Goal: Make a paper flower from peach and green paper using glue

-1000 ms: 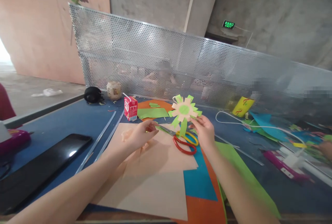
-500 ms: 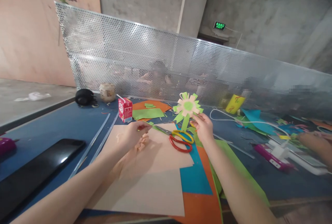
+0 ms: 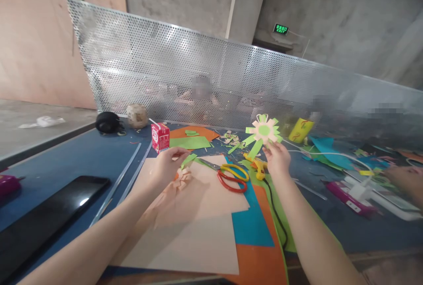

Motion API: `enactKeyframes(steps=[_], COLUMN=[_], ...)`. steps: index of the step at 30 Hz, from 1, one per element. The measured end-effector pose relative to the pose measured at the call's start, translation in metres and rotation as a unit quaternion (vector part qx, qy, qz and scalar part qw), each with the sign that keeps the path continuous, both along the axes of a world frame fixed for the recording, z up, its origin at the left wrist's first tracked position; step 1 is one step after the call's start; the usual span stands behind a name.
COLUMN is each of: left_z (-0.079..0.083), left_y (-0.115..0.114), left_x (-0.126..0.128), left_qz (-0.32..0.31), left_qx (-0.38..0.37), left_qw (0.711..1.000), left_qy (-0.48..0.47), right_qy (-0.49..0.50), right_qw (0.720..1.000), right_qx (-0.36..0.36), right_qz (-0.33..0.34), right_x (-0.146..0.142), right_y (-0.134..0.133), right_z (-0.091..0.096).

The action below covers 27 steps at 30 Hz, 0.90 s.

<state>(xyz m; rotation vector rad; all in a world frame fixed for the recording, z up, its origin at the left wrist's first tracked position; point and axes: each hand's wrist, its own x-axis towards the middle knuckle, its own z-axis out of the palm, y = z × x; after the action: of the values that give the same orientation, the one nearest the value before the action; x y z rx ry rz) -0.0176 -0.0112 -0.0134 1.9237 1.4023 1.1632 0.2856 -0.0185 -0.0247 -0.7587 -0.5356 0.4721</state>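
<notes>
One head-worn view from close above the blue table (image 3: 76,157), forward and down toward the perforated screen (image 3: 158,56).

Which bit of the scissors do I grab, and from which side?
Probably best to grip the scissors by the red loop and yellow loop, coming from the right. The loops face the right hand, which is holding the paper flower. The blades point toward the left hand, so reaching from that side would meet them first.
</notes>
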Motion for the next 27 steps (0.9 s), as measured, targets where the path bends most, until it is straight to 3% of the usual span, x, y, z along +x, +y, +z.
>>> enactKeyframes(steps=[6, 10, 15, 22, 27], left_z=[-0.011, -0.006, 0.004, -0.005, -0.004], left_y=[0.006, 0.003, -0.004, 0.011, 0.017], left_x=[0.001, 0.002, 0.002, -0.004, -0.006], left_qz=[-0.034, -0.031, 0.008, 0.026, 0.021], left_qx=[0.020, 0.014, -0.001, 0.057, 0.041], left_qw=[0.999, 0.999, 1.000, 0.995, 0.991], left_qy=[-0.019, -0.030, -0.017, -0.081, -0.128], right_qy=[-0.030, -0.055, -0.103, -0.125, -0.126], right_qw=[0.998, 0.985, 0.946, 0.918, 0.906], right_qx=[-0.011, -0.018, -0.103, -0.166, -0.207], right_qz=[0.060, 0.161, 0.291, 0.338, 0.348], right_x=[-0.016, -0.028, -0.041, -0.052, -0.051], right_y=[-0.001, -0.006, -0.012, -0.015, -0.014], right_z=[0.001, 0.005, 0.004, -0.002, -0.006])
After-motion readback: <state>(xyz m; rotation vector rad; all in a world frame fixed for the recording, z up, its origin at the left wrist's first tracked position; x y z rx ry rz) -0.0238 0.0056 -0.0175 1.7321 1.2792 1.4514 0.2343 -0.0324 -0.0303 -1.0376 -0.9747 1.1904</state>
